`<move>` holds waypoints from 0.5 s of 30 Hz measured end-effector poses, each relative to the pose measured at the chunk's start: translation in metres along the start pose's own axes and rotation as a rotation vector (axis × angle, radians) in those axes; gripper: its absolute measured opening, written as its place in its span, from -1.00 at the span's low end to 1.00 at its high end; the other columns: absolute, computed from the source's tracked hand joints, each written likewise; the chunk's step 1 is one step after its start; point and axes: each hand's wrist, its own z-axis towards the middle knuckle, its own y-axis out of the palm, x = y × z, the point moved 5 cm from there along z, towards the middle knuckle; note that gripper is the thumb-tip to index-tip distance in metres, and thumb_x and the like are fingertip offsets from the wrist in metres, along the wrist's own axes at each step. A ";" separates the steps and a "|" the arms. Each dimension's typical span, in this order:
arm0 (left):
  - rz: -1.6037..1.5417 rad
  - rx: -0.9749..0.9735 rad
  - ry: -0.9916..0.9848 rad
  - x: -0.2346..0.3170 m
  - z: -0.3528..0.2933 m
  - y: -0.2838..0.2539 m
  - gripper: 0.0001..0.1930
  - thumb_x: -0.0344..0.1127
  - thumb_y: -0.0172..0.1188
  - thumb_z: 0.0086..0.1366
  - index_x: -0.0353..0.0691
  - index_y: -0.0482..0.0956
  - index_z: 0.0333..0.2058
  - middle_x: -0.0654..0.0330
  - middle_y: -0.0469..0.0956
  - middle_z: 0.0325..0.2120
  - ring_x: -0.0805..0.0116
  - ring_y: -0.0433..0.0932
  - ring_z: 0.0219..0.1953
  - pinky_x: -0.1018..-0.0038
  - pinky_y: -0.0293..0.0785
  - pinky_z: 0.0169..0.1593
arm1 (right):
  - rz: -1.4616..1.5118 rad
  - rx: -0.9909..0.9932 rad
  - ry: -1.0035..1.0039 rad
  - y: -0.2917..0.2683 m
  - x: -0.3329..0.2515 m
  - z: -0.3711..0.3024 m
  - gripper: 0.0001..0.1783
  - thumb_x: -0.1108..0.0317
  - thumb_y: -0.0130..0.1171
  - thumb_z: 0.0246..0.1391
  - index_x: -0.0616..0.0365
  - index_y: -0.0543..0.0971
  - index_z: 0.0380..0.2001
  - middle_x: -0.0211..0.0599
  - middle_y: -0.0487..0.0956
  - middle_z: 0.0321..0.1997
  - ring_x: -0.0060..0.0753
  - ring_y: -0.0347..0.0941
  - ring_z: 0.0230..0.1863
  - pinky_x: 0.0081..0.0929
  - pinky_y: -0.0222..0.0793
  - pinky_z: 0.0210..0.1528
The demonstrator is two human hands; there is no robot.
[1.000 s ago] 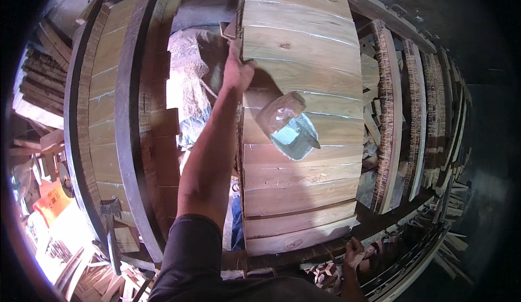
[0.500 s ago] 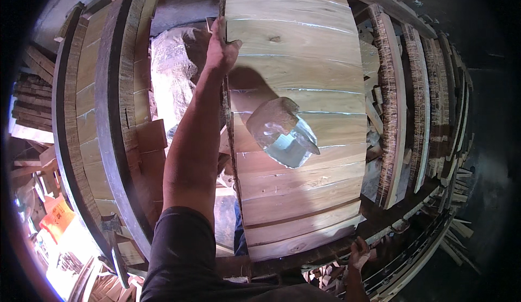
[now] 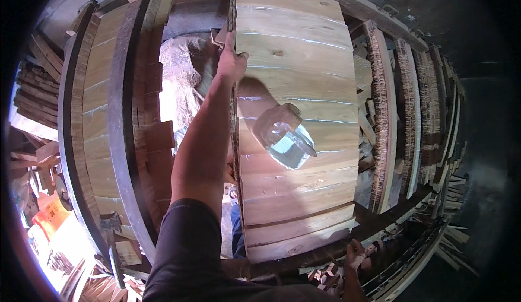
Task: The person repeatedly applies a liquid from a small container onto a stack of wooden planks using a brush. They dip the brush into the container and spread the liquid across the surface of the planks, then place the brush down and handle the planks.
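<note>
Stacks of planks [image 3: 32, 93] fill the left edge of the frame, with more upright boards [image 3: 404, 106] packed along the right. An orange container [image 3: 51, 218] sits at lower left, in bright light that washes out the floor there. A pale heap of sawdust [image 3: 182, 85] lies upper centre. The far right and upper right fall into dark shadow.

Pale wooden panel [image 3: 296, 139] (matt), rough-sawn edges
</note>
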 end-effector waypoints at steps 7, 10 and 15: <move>-0.516 0.019 -0.371 -0.020 -0.184 -0.029 -0.09 0.11 0.01 0.41 -0.43 -0.24 0.39 -0.11 -0.04 0.40 0.15 -0.06 0.43 0.38 -0.14 0.42 | 0.098 -0.077 -0.115 0.001 0.012 -0.001 -0.64 0.34 0.25 0.04 0.34 0.60 -0.12 -0.08 0.62 -0.19 -0.20 0.53 -0.19 -0.24 0.46 -0.08; -0.618 0.109 -0.536 -0.013 -0.295 -0.050 -0.19 0.19 -0.19 0.46 -0.18 -0.24 0.43 0.16 -0.01 0.41 0.18 0.14 0.35 0.15 0.14 0.34 | 0.052 -0.087 -0.103 0.004 0.007 0.003 -0.62 0.30 0.25 0.08 0.36 0.59 -0.11 -0.06 0.63 -0.19 -0.19 0.53 -0.18 -0.20 0.46 -0.07; -0.463 -0.135 -0.494 -0.016 -0.413 -0.045 -0.05 0.28 -0.09 0.37 -0.20 -0.33 0.43 0.03 -0.24 0.45 0.16 -0.25 0.47 0.26 -0.27 0.44 | 0.071 -0.105 -0.064 0.008 0.024 0.010 -0.65 0.33 0.23 0.10 0.32 0.61 -0.08 -0.02 0.63 -0.14 -0.19 0.53 -0.13 -0.26 0.42 -0.01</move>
